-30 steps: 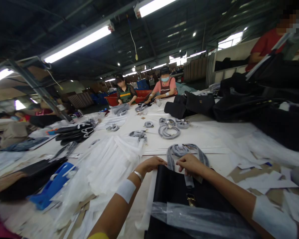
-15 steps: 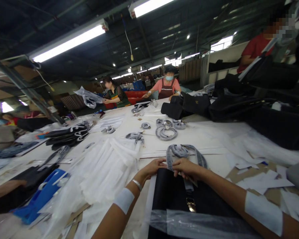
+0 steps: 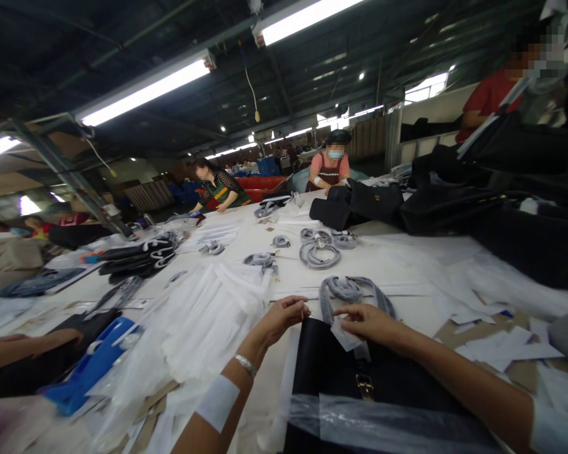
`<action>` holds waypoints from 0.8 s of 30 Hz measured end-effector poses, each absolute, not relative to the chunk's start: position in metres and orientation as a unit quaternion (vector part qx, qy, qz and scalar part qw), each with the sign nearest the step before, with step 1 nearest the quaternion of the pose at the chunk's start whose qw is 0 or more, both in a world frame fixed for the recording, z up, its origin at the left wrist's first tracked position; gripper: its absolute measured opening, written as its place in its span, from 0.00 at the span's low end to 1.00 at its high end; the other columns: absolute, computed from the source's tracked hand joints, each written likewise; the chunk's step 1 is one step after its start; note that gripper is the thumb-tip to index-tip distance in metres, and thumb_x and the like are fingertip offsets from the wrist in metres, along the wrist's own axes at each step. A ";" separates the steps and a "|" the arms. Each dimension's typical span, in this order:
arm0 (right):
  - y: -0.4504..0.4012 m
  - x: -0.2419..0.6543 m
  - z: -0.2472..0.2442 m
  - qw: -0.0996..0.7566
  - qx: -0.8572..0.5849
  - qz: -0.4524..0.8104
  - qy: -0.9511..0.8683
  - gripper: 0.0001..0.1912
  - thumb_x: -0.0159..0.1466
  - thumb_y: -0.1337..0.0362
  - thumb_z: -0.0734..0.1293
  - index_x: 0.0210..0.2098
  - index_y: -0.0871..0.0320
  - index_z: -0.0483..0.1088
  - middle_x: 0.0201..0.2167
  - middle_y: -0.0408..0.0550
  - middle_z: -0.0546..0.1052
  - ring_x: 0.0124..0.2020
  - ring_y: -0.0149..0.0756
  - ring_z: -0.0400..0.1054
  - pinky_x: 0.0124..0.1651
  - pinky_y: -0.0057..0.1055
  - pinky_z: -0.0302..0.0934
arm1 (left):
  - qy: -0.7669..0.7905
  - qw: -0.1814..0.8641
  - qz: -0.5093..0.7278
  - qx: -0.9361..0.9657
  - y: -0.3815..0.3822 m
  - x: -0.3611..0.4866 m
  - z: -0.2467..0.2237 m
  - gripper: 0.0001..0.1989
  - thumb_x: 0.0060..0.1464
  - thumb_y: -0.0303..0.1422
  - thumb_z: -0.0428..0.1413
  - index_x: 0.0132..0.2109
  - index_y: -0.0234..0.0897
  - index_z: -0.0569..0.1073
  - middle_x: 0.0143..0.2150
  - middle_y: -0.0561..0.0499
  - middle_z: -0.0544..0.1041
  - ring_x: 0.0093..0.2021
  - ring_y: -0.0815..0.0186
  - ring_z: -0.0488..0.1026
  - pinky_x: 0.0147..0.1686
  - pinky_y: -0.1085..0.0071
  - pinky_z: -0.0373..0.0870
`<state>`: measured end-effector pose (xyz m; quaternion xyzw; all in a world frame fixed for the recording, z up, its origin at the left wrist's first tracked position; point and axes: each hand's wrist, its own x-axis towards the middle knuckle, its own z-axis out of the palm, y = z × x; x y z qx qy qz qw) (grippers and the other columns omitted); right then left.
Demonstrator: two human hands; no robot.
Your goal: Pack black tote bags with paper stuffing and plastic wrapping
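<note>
A black bag (image 3: 331, 372) with a gold buckle (image 3: 365, 386) lies in front of me, a band of clear plastic across its lower part. Its wrapped grey handle (image 3: 378, 296) loops up at the top around a coiled, wrapped strap (image 3: 345, 289). My left hand (image 3: 285, 316) is just above the bag's top left corner, fingertips pinched on something too small to make out. At the handle's base, my right hand (image 3: 366, 323) has thumb and fingers around a small whitish translucent piece (image 3: 348, 337).
White sheets (image 3: 208, 321) are heaped left of the bag, beside a blue plastic holder (image 3: 92, 369). Further left, another person's hand (image 3: 66, 340) rests on black material. Wrapped coils (image 3: 320, 255) lie ahead; black bags (image 3: 515, 233) and paper scraps (image 3: 506, 343) are at right.
My left hand has drawn slightly left, away from the handle. The whitish piece by my right hand shows more. Across the table, a person has lowered a clear plastic bag out of sight.
</note>
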<state>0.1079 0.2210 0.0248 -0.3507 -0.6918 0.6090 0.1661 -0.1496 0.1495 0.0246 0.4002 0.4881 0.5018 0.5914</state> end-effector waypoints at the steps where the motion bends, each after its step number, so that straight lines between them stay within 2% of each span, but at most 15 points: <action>1: 0.218 0.108 0.028 0.165 -0.338 0.653 -0.657 0.22 0.59 0.59 0.68 0.52 0.60 0.74 0.33 0.48 0.79 0.31 0.36 0.72 0.39 0.33 0.69 | 0.475 0.596 0.511 0.396 0.149 -0.148 0.025 0.24 0.47 0.43 0.68 0.47 0.34 0.76 0.40 0.45 0.79 0.42 0.65 0.76 0.51 0.65 0.68; 3: 0.213 0.108 0.034 0.163 -0.301 0.744 -0.574 0.20 0.58 0.62 0.69 0.50 0.59 0.75 0.41 0.51 0.80 0.42 0.37 0.74 0.49 0.33 0.69 | 0.457 0.602 0.525 0.390 0.150 -0.144 0.025 0.24 0.46 0.41 0.69 0.48 0.35 0.76 0.43 0.45 0.79 0.44 0.64 0.76 0.52 0.66 0.68; 5: 0.209 0.107 0.038 0.167 -0.262 0.802 -0.509 0.22 0.55 0.65 0.71 0.50 0.58 0.75 0.52 0.53 0.76 0.53 0.39 0.71 0.58 0.32 0.64 | 0.451 0.606 0.529 0.388 0.153 -0.140 0.023 0.26 0.45 0.37 0.70 0.51 0.38 0.76 0.47 0.44 0.79 0.43 0.65 0.77 0.49 0.69 0.68; 7: 0.208 0.105 0.038 0.176 -0.256 0.792 -0.525 0.25 0.54 0.66 0.72 0.52 0.57 0.74 0.56 0.53 0.74 0.57 0.40 0.69 0.60 0.33 0.62 | 0.451 0.608 0.523 0.391 0.155 -0.139 0.021 0.29 0.44 0.34 0.70 0.55 0.41 0.75 0.53 0.44 0.77 0.43 0.66 0.77 0.45 0.72 0.69; 10: 0.210 0.096 0.032 0.207 -0.299 0.683 -0.633 0.22 0.59 0.56 0.71 0.51 0.56 0.75 0.48 0.52 0.79 0.50 0.43 0.72 0.53 0.38 0.67 | 0.453 0.611 0.507 0.406 0.157 -0.138 0.018 0.32 0.45 0.34 0.70 0.59 0.44 0.73 0.60 0.43 0.73 0.41 0.66 0.77 0.40 0.73 0.69; 12: 0.215 0.088 0.027 0.246 -0.326 0.590 -0.696 0.20 0.58 0.51 0.70 0.44 0.57 0.78 0.42 0.52 0.80 0.46 0.46 0.73 0.50 0.41 0.67 | 0.457 0.605 0.500 0.418 0.158 -0.136 0.017 0.33 0.44 0.36 0.70 0.58 0.44 0.74 0.61 0.42 0.73 0.42 0.65 0.77 0.40 0.72 0.70; 15: 0.223 0.075 0.021 0.311 -0.339 0.513 -0.725 0.17 0.55 0.50 0.72 0.34 0.57 0.80 0.45 0.53 0.79 0.50 0.51 0.70 0.56 0.44 0.61 | 0.471 0.581 0.506 0.430 0.160 -0.132 0.016 0.33 0.43 0.38 0.71 0.58 0.41 0.75 0.57 0.42 0.76 0.47 0.61 0.77 0.44 0.70 0.69; 17: 0.227 0.069 0.018 0.330 -0.338 0.496 -0.729 0.17 0.57 0.50 0.70 0.34 0.57 0.79 0.44 0.53 0.80 0.48 0.51 0.71 0.54 0.44 0.62 | 0.490 0.557 0.513 0.433 0.162 -0.129 0.015 0.33 0.43 0.39 0.70 0.57 0.40 0.75 0.54 0.43 0.78 0.43 0.62 0.77 0.42 0.70 0.70; 20: 0.229 0.066 0.013 0.334 -0.331 0.492 -0.733 0.20 0.61 0.48 0.65 0.36 0.57 0.79 0.35 0.50 0.81 0.39 0.49 0.74 0.45 0.42 0.66 | 0.521 0.517 0.520 0.437 0.163 -0.125 0.014 0.33 0.45 0.43 0.68 0.58 0.37 0.75 0.50 0.43 0.79 0.34 0.66 0.76 0.37 0.70 0.69; 22: 0.229 0.068 0.009 0.336 -0.330 0.485 -0.737 0.20 0.61 0.48 0.65 0.36 0.57 0.79 0.33 0.49 0.82 0.37 0.49 0.74 0.42 0.42 0.66 | 0.537 0.495 0.520 0.443 0.162 -0.124 0.014 0.32 0.49 0.46 0.65 0.58 0.35 0.74 0.48 0.41 0.80 0.36 0.65 0.77 0.37 0.70 0.68; 24: 0.227 0.070 0.006 0.337 -0.329 0.474 -0.744 0.18 0.62 0.49 0.65 0.36 0.56 0.79 0.33 0.48 0.82 0.37 0.48 0.74 0.41 0.41 0.65 | 0.545 0.477 0.517 0.456 0.161 -0.123 0.015 0.32 0.54 0.47 0.61 0.60 0.34 0.72 0.49 0.40 0.80 0.44 0.61 0.77 0.41 0.69 0.69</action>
